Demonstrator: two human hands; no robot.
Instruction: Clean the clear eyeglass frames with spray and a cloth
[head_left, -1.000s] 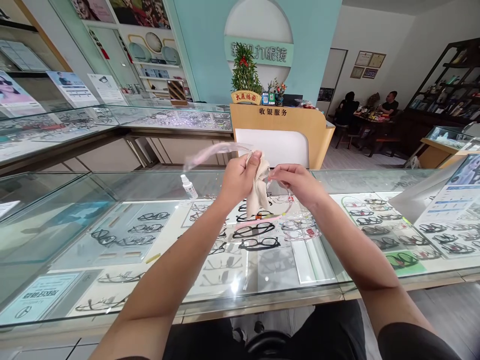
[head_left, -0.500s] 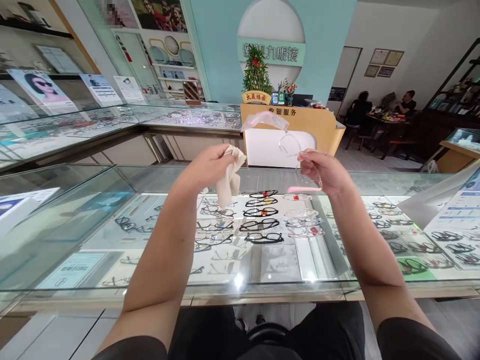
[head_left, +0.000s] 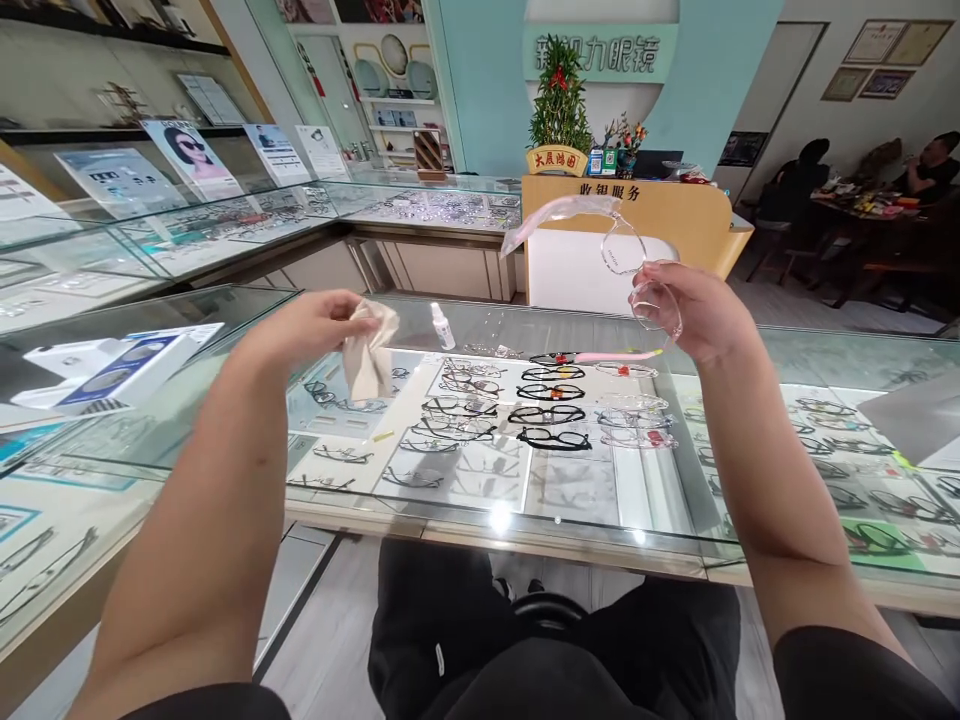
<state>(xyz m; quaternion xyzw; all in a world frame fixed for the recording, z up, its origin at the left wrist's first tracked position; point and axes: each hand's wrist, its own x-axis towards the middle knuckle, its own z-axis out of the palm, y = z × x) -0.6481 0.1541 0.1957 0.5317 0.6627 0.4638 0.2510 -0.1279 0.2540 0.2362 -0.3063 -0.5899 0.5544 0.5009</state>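
Note:
My left hand [head_left: 319, 325] pinches a crumpled beige cleaning cloth [head_left: 369, 352], which hangs down above the glass counter. In my right hand [head_left: 686, 305] is a pair of clear eyeglasses [head_left: 622, 247], gripped near the middle of the frame. One temple of the glasses points left with a clear plastic sleeve [head_left: 559, 209] over it; the other, pink one [head_left: 615, 357] reaches left lower down. Between the hands, a small white spray bottle [head_left: 442, 328] stands on the counter.
The glass display counter [head_left: 480, 515] crosses in front of me, with rows of eyeglass frames [head_left: 551, 415] under its top. A white and blue box [head_left: 124, 375] lies at the left. Farther back are a wooden cashier desk [head_left: 709, 225] and two seated people at right.
My left hand has moved left with the cloth, away from the glasses, and the spray bottle now shows. The right hand still holds the glasses, turned slightly. The view has shifted left and down.

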